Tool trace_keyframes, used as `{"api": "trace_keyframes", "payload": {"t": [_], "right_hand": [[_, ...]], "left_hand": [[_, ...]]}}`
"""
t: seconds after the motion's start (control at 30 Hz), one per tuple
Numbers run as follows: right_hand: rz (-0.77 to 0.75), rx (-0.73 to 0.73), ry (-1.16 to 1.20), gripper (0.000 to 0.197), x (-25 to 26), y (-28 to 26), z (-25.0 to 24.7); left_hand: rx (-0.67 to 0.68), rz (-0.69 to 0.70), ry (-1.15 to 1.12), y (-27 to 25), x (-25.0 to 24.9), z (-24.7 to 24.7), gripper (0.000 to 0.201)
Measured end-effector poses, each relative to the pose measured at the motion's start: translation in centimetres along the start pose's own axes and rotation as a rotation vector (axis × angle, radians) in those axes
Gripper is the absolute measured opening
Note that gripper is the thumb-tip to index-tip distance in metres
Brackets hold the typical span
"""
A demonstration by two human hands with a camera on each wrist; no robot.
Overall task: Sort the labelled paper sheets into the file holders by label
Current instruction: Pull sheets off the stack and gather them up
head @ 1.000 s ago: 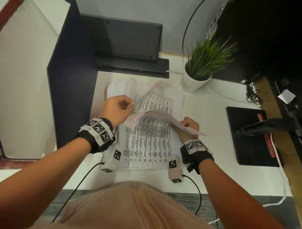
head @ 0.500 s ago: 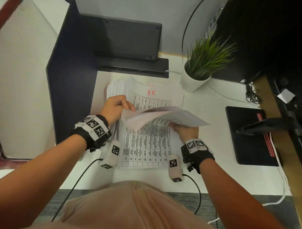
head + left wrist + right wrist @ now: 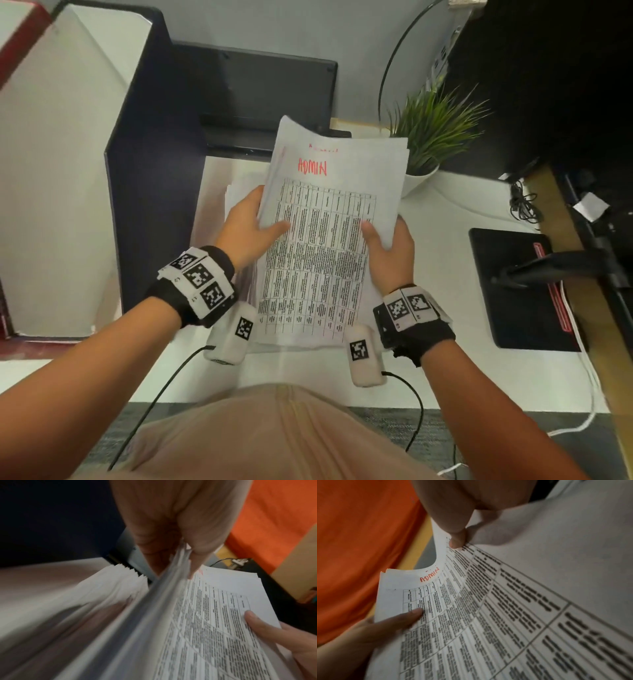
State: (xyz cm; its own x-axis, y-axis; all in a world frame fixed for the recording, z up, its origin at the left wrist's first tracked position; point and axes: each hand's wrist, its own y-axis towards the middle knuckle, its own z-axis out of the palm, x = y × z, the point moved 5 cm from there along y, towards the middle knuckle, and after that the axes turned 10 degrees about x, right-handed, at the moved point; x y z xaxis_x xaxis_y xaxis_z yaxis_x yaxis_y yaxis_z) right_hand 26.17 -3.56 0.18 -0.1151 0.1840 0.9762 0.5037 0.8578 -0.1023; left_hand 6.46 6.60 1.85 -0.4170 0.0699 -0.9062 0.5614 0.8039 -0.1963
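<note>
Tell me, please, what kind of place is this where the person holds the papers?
Most likely an office desk. The hands hold a bundle of printed table sheets headed ADMIN in red. On the white desk stand a potted plant and a black monitor stand base, with a dark partition at the left.

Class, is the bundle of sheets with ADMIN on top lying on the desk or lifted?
Lifted: the left hand and right hand grip the ADMIN bundle above the pile.

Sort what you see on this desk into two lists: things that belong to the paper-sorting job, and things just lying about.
Job: ADMIN-labelled bundle of sheets, gripped by left hand and right hand; paper stack beneath.

Lying about: potted plant, black pad, cables.
</note>
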Motion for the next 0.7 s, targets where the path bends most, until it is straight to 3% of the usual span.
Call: {"api": "trace_keyframes", "payload": {"t": [0.2,0.27,0.43,0.53,0.7], "right_hand": [[-0.298,-0.064,0.172,0.026,7.8,-1.0,-1.5],[-0.327,-0.056,0.207,0.029,8.4,-1.3,-1.6],[-0.164,0.014,0.202,0.035,5.1,-1.9,-0.2],[-0.135,-0.023,0.228,0.026,4.3,-1.8,-0.3],[-0.137,-0.029,0.173,0.026,3.4,-1.7,-0.1]], "left_hand": [[-0.263,0.388,-0.083,-2.1,-6.3,-2.3,0.042],[-0.305,0.452,-0.095,-2.5,-6.8,-2.4,0.043],[-0.207,0.267,-0.075,-1.7,-3.1,0.0,0.039],[-0.264,0.286,-0.083,-1.6,-2.2,0.2,0.029],[-0.305,0.265,-0.119,-1.2,-1.1,0.5,0.03]]}}
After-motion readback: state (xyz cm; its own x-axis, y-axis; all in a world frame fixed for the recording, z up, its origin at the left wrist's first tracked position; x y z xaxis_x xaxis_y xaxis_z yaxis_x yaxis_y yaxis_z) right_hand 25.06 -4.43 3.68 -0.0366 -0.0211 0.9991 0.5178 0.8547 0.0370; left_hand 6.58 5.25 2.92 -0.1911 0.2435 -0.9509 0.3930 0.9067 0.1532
